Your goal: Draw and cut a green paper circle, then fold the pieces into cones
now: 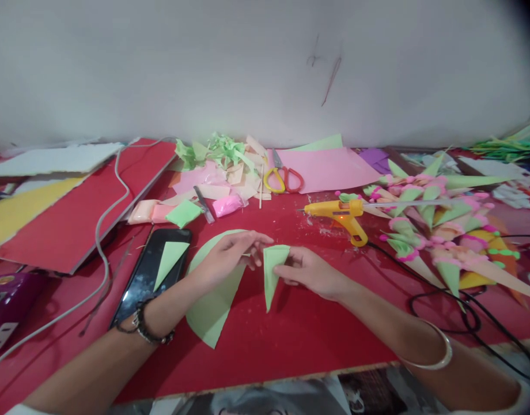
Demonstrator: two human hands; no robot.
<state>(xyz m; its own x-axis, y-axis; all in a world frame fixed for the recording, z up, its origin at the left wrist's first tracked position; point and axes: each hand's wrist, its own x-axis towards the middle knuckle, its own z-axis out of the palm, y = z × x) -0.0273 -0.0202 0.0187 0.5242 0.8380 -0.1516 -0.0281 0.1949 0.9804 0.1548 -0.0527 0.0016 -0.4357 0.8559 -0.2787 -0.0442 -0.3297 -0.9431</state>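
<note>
My right hand (310, 271) pinches a folded light green paper cone (273, 274) by its right side, its narrow tip pointing down. Just left of the cone is my left hand (234, 251), fingers apart and holding nothing, over a large curved light green sheet (213, 300). Farther left lies a black phone (139, 282) with a small green paper triangle (170, 262) on it.
A yellow glue gun (336, 213) rests right of centre beside a pile of paper flowers (433, 213). Scissors (284, 178), pink sheets (329, 167), clay packets (184, 213) and green scraps (224, 150) lie behind. Red boards (75, 225) and a grey cable (101, 230) are left.
</note>
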